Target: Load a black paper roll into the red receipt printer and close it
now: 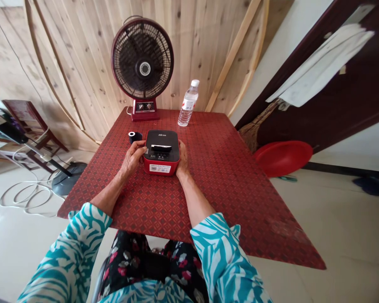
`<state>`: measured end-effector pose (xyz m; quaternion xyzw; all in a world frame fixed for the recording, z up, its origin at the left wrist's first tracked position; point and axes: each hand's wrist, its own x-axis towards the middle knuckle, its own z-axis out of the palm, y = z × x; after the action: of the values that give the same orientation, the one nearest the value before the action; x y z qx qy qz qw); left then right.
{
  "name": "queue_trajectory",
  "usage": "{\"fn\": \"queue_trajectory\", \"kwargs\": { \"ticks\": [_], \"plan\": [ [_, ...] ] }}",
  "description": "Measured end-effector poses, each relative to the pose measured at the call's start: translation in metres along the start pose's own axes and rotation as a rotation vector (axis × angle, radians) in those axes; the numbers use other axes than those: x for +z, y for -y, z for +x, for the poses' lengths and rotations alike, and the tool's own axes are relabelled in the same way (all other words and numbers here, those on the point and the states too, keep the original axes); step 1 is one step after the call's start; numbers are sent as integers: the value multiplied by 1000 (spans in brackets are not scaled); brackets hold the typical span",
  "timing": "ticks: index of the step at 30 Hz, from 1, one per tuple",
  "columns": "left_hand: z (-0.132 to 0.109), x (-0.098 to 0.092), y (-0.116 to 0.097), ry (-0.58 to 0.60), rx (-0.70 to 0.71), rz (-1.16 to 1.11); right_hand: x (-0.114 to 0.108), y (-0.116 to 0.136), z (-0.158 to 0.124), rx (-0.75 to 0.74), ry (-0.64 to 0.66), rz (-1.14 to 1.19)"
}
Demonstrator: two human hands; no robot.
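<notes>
A small red-and-black receipt printer (162, 143) sits on the red patterned table, its dark lid on top. A narrow slot in the lid shows a strip of white, and a white label is stuck to the near side. My left hand (134, 156) grips the printer's left side, thumb at the lid's edge. On the opposite side my right hand (182, 158) is wrapped round the body, its fingers partly hidden. Just beyond my left hand lies a dark roll (135, 136) with a white core.
Behind the printer stand a dark red table fan (142, 67) and a clear water bottle (188, 103) with a white cap. The table (233, 189) narrows toward the wooden wall. A red basin (284, 158) is at right; a floor fan's base (68, 179) and coiled cable are at left.
</notes>
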<state>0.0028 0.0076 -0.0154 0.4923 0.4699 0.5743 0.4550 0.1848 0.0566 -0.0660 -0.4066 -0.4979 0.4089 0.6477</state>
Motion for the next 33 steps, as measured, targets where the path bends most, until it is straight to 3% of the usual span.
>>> {"fn": "queue_trajectory", "kwargs": {
  "ticks": [7,19,33],
  "plan": [
    [4,-1,5,16,-50,-84,0,-4,2,77,-58,1],
    [8,-1,-4,7,-214,-219,-2,-7,4,31,-47,-45],
    [9,-1,-3,-28,-224,-227,-3,-8,6,32,-36,-61]
  ]
}}
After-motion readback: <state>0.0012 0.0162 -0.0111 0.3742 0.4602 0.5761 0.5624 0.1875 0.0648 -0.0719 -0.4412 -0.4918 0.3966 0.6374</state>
